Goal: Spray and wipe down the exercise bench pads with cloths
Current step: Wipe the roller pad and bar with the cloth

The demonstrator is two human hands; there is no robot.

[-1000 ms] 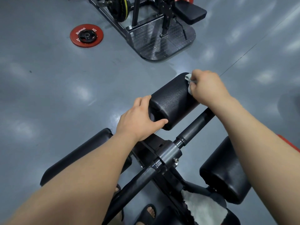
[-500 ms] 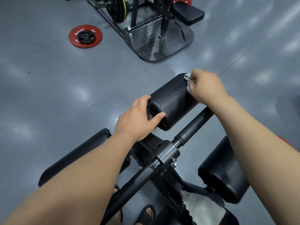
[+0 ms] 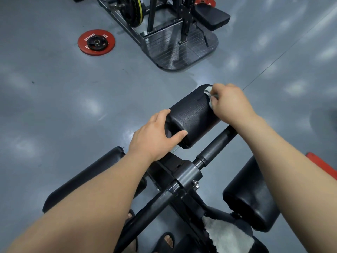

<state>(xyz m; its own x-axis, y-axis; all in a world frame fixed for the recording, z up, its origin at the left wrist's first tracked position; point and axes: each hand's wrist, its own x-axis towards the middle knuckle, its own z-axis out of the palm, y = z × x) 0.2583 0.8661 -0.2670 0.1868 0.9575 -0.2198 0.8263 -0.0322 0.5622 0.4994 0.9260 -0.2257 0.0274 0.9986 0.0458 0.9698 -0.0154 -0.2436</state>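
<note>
A black roller pad (image 3: 193, 115) sits on the bench's dark metal bar (image 3: 215, 148) in the middle of the view. My left hand (image 3: 155, 137) grips the pad's near end, thumb on top and fingers round the side. My right hand (image 3: 231, 103) holds a small white cloth (image 3: 208, 93) bunched against the pad's far end. Two more black pads lie lower down, one on the left (image 3: 85, 181) and one on the right (image 3: 249, 198). A second white cloth (image 3: 226, 236) is draped over the frame at the bottom.
A red weight plate (image 3: 96, 42) lies on the grey floor at the upper left. A black machine with a metal footplate (image 3: 178, 50) stands at the top centre. A red edge (image 3: 322, 165) shows at the right. My sandalled feet (image 3: 166, 241) are under the bench.
My right hand with the cloth has shifted slightly along the far end of the roller pad. My left hand keeps its grip on the near end.
</note>
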